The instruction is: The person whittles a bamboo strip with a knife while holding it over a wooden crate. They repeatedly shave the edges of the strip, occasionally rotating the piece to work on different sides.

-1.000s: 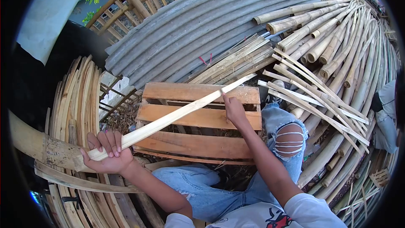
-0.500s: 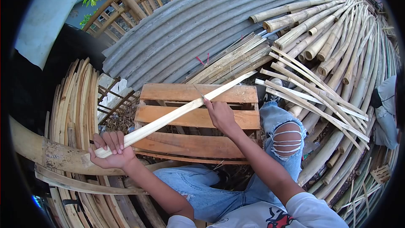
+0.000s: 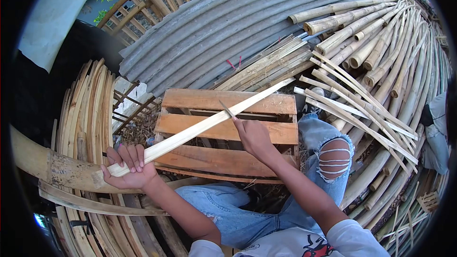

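Note:
A long pale bamboo strip (image 3: 190,134) slants from lower left to upper right above a slatted wooden bench (image 3: 204,157). My left hand (image 3: 128,166) is closed around its lower end, thumb outstretched. My right hand (image 3: 255,137) grips a knife, its handle mostly hidden by the fingers. The narrow knife blade (image 3: 226,109) crosses the strip near its upper part and appears to touch it. Behind my left hand lies a thick bamboo pole (image 3: 62,169).
Split bamboo strips (image 3: 366,107) lie crossed at the right beside a large pile of bamboo poles (image 3: 404,71). Wooden slats (image 3: 83,109) are stacked at the left. Corrugated sheeting (image 3: 228,28) stands behind the bench. Another person's leg (image 3: 435,138) shows at the right edge.
The view has shifted slightly. My right hand has moved a little right and down with the knife, and more of the blade shows across the strip. My left hand keeps its grip.

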